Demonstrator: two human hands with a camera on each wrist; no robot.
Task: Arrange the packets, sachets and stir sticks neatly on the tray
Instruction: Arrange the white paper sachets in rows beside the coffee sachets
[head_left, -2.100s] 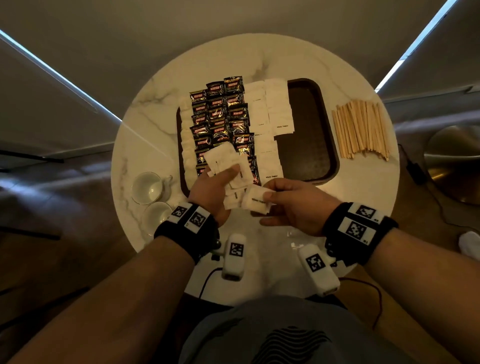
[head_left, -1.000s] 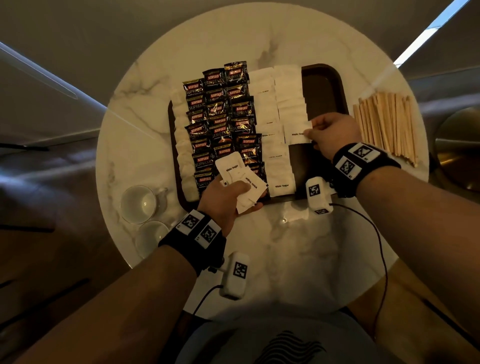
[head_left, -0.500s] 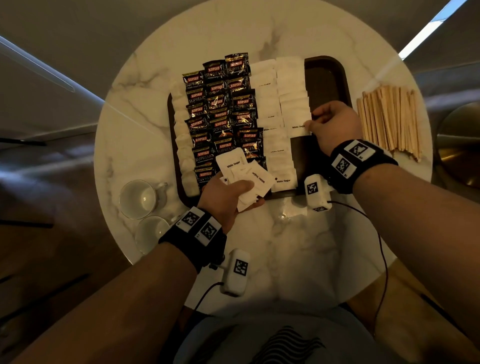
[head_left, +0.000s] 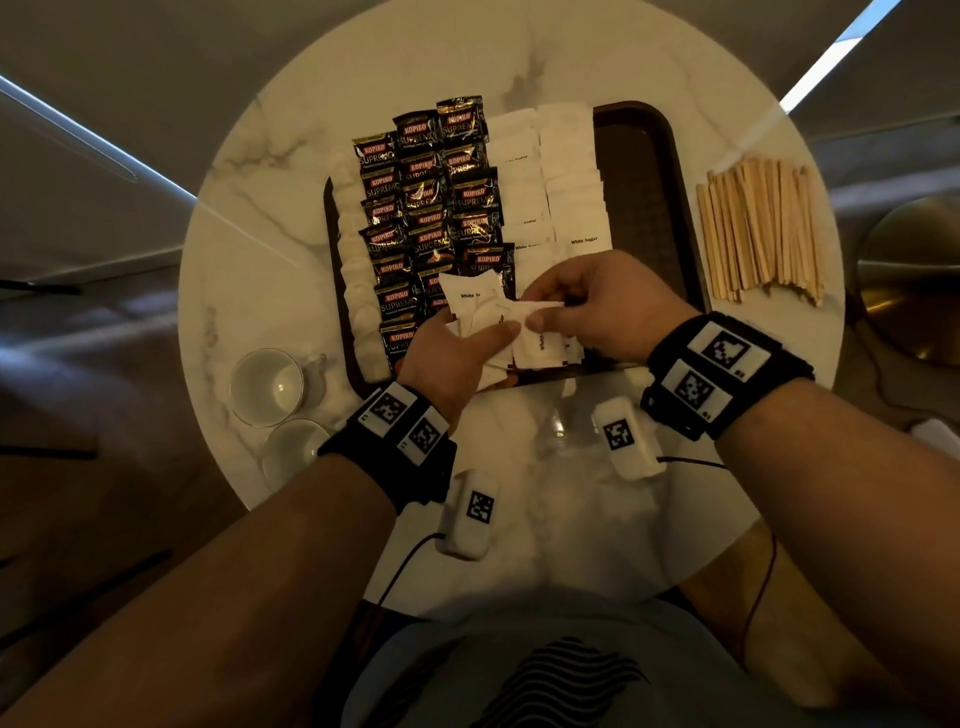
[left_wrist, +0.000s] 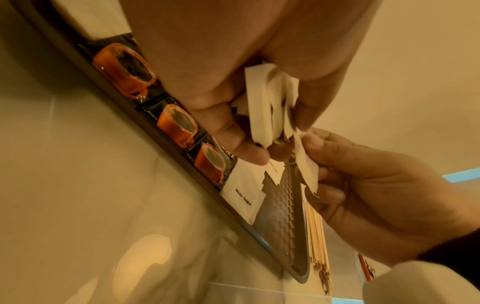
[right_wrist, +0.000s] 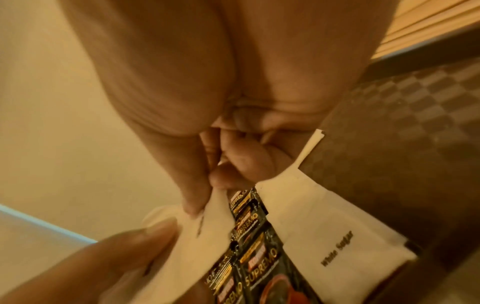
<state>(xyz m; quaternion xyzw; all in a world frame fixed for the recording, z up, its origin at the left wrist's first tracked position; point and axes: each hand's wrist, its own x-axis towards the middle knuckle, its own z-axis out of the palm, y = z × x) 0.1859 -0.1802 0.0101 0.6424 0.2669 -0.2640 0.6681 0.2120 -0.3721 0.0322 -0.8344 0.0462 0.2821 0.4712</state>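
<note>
Both hands meet over the tray's near edge, one sugar sachet passing between them.

Left hand (head_left: 457, 358) grips a fanned bunch of white sugar sachets (head_left: 475, 306); count unreadable, they overlap. Right hand (head_left: 597, 306) pinches a single sachet (left_wrist: 306, 164) by thumb and fingers at the bunch's edge. Hands hide the tray's near middle. Dark tray (head_left: 644, 208) holds three columns of Kopiko coffee packets (head_left: 431, 208), two columns of white sachets (head_left: 566, 171) beside them, pale items along its left edge too dim to identify; right strip bare. Stir sticks (head_left: 761, 228) lie on the marble table (head_left: 260, 171), off the tray. Two cups (head_left: 266, 385) sit near-left.
</note>
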